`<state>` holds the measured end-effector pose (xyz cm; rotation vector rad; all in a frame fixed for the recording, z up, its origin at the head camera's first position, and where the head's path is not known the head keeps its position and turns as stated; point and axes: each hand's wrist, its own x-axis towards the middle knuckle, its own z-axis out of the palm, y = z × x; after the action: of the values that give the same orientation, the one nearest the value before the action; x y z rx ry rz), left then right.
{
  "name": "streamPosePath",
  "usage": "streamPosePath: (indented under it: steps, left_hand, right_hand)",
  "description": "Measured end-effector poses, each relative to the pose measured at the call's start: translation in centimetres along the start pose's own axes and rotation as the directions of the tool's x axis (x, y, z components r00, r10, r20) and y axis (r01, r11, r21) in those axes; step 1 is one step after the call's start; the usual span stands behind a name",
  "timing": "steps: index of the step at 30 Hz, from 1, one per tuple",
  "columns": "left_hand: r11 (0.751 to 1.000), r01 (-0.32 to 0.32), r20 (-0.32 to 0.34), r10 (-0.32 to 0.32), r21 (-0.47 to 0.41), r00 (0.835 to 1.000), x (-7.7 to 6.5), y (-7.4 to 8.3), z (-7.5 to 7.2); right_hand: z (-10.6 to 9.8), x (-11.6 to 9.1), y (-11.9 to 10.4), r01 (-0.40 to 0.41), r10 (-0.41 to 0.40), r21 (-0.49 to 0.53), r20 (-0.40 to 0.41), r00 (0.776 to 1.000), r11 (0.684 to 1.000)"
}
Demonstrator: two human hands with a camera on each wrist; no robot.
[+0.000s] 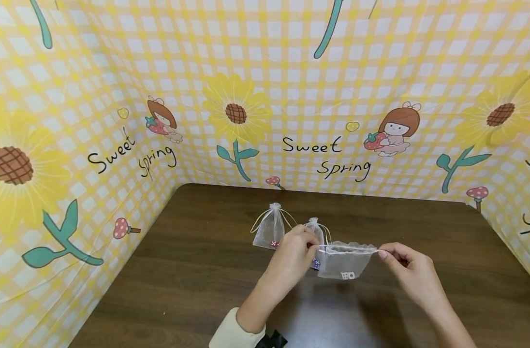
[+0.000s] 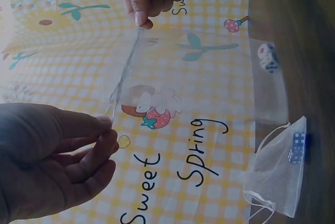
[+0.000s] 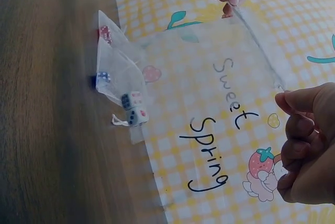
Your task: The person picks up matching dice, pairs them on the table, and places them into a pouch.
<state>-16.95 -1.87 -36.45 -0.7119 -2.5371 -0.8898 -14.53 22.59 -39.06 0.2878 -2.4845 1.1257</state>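
Observation:
A sheer white drawstring bag (image 1: pixel 344 263) hangs stretched between both hands, its frilled mouth upward. White dice (image 1: pixel 347 275) lie at its bottom. My left hand (image 1: pixel 293 253) pinches the drawstring at the bag's left end between thumb and fingertips. At the opposite end, my right hand (image 1: pixel 415 273) pinches the drawstring with thumb and forefinger, as the right wrist view also shows. The drawstring (image 2: pixel 125 69) runs taut between them. Behind the left hand stand two similar tied bags: one bag (image 1: pixel 267 233) holds red dice (image 1: pixel 274 244), the other bag (image 2: pixel 277 171) blue dice (image 2: pixel 297 148).
Everything is over a dark brown wooden table (image 1: pixel 160 290). A yellow checked cloth (image 1: pixel 291 106) with sunflowers and lettering rises along the table's back and sides. The two tied bags stand close together, partly hidden by the left hand and the held bag.

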Motion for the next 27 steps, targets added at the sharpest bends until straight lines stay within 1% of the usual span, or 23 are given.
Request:
streamPosePath:
  steps: [3,7,10,15,19,23,27]
  left_hand:
    - [0.999,0.026,-0.048,-0.025,0.02,0.999,0.0,0.0,0.0]
    - [0.999,0.037,-0.088,-0.034,0.035,0.996,-0.1,-0.2,0.0]
    - [0.999,0.041,-0.096,-0.039,0.027,0.995,-0.2,-0.3,0.1]
    - [0.998,0.056,-0.127,-0.053,0.021,0.991,-0.2,-0.6,0.0]
    - [0.996,0.085,-0.152,-0.083,0.006,0.985,-0.2,-0.8,-0.1]
    - [0.993,0.12,-0.164,-0.121,-0.017,0.979,-0.3,-1.0,-0.3]
    - [0.99,0.133,-0.185,-0.139,-0.041,0.973,-0.3,-1.2,-0.5]
  right_hand:
    - [0.0,0.0,0.1,-0.01,0.01,-0.001,-0.014,1.0,1.0]
    - [-0.1,-0.1,0.2,-0.031,0.031,0.001,-0.029,0.999,1.0]
    - [-0.2,-0.1,0.2,-0.045,0.045,0.007,-0.043,0.998,0.999]
    - [-0.4,-0.1,0.4,-0.071,0.073,0.016,-0.103,0.992,0.997]
    - [-0.6,-0.1,0.6,-0.095,0.095,0.01,-0.144,0.985,0.995]
    - [-0.8,-0.3,0.7,-0.106,0.106,0.004,-0.158,0.982,0.994]
    - [-0.8,-0.6,0.8,-0.118,0.117,0.001,-0.178,0.977,0.993]
